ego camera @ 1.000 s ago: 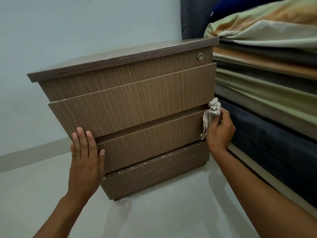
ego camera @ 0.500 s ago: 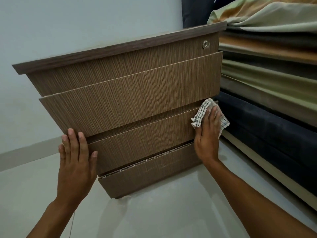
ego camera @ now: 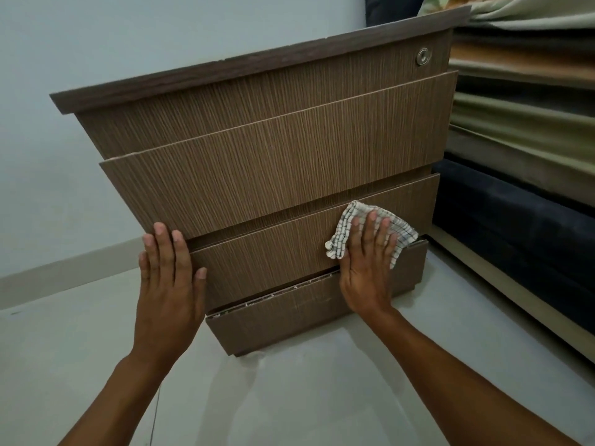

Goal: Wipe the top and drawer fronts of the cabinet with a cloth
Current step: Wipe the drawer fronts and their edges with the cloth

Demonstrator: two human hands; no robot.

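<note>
A brown wood-grain cabinet (ego camera: pixel 277 149) stands on the floor with three drawer fronts and a dark top edge (ego camera: pixel 257 62). My right hand (ego camera: pixel 367 262) lies flat on a white checked cloth (ego camera: pixel 341 233), pressing it against the right part of the lowest drawer front (ego camera: pixel 267 252). My left hand (ego camera: pixel 169 278) rests flat with fingers spread on the cabinet's lower left corner, its fingertips on the middle drawer's bottom edge. The cloth's middle is hidden under my fingers.
A round lock (ego camera: pixel 422 56) sits at the top drawer's right end. A stack of folded mattresses and bedding (ego camera: pixel 515 130) stands directly right of the cabinet. A pale wall (ego camera: pixel 96 33) is behind, with pale floor (ego camera: pixel 289 397) in front.
My right hand went from gripping the bunched cloth at the drawer's right edge to pressing it flat, then slid it left along the lowest drawer front. The view shifted lower.
</note>
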